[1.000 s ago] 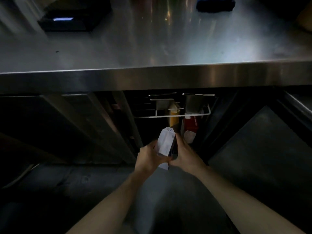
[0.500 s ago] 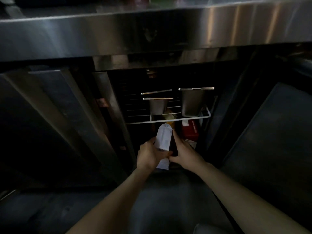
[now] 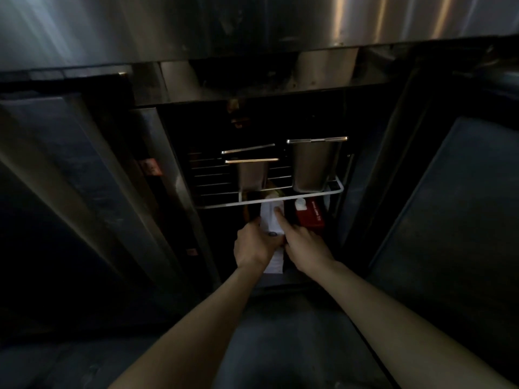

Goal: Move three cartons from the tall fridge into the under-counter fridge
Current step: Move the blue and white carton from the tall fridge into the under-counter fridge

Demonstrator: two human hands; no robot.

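A white carton is tilted into the open under-counter fridge, its top just under the wire shelf. My left hand grips its left side near the bottom. From the right, my right hand holds the carton, with the forefinger stretched along its face. A red carton with a white cap stands right of it inside the fridge. Something yellowish shows dimly behind the white carton.
Two steel pans stand on the wire shelf. The open fridge door stands at the right. A closed steel door is at the left, and the counter's steel front edge overhangs. The floor below is dark.
The view has dropped lower and closer to the fridge. Both hands have pushed the white carton forward, from in front of the opening to under the wire shelf.
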